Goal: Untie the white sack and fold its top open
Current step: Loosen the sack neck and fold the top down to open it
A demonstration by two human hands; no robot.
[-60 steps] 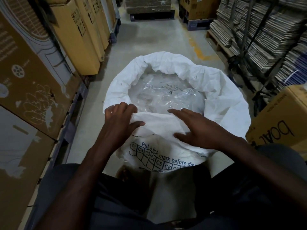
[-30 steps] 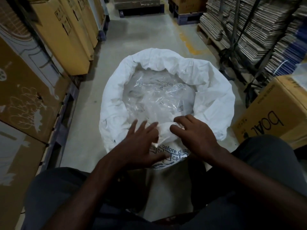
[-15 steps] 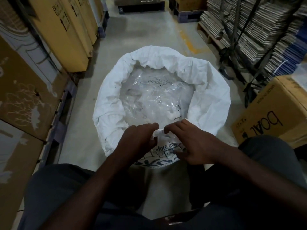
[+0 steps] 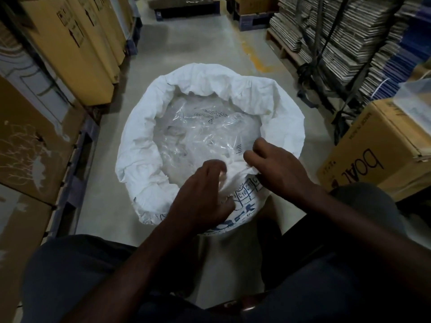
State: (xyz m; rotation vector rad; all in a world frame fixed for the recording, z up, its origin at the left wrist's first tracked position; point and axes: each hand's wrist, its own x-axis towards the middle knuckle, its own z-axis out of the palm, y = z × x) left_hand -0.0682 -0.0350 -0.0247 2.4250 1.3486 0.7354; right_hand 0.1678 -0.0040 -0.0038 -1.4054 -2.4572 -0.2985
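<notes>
The white sack is standing on the floor between the person's knees, so both hands reach it. The left hand and right hand are each pinching its near edge, probably rolling it down.

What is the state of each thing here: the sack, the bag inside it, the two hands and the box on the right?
White sack: untied, upright on the floor, top rolled down and open.
Clear plastic bag: inside the sack, crumpled, uncovered.
Left hand: fingers curled, grips the near rim of the sack.
Right hand: pinches the near rim beside the left hand.
Cardboard box: closed, printing upside down from this view.
</notes>
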